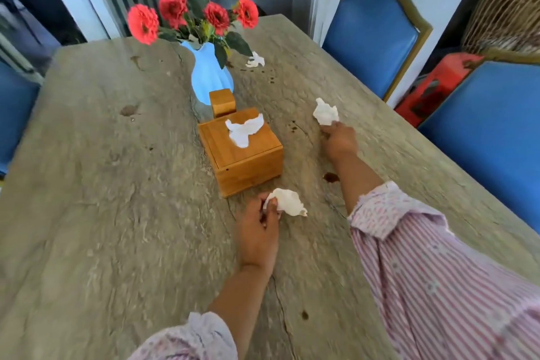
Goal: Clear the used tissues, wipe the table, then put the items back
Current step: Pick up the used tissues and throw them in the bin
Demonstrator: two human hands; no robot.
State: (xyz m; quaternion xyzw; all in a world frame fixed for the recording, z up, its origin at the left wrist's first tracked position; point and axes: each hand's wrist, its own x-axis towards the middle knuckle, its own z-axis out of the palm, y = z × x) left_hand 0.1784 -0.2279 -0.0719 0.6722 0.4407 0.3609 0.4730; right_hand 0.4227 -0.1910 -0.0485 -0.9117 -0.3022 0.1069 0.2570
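My left hand (pixel 258 231) pinches a crumpled white tissue (pixel 289 202) just in front of the wooden tissue box (pixel 242 152). My right hand (pixel 339 140) grips a second crumpled tissue (pixel 325 112) to the right of the box. A third used tissue (pixel 255 60) lies farther back, right of the blue vase (pixel 209 76) of red flowers. A fresh tissue sticks out of the box top. A small wooden holder (pixel 222 102) stands between the box and the vase. Dark stains (pixel 330 177) spot the grey stone table (pixel 117 199).
Two blue chairs (pixel 371 38) stand along the table's right side, and another blue chair (pixel 14 114) on the left. A red crate (pixel 432 88) and a wicker basket (pixel 502 12) sit beyond the right chairs.
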